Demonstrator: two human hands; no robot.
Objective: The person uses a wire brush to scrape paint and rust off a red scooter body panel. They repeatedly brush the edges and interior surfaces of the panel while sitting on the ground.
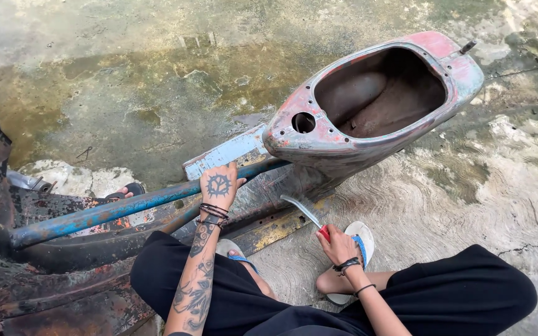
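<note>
Down on the cracked wet concrete floor [456, 186] lies a rusty old scooter frame with chipped red paint [368, 106], with bare floor far and right of it. The left hand [219, 185] rests spread on its long blue metal tube [113, 211]. The right hand [337, 244] is curled tight around a red-handled curved metal tool [306, 214] touching the frame's near edge.

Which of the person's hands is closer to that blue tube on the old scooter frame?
Left. The left hand rests on the blue tube. The right hand is off to the side near the ground, gripping a red-handled tool, apart from the tube.
</note>
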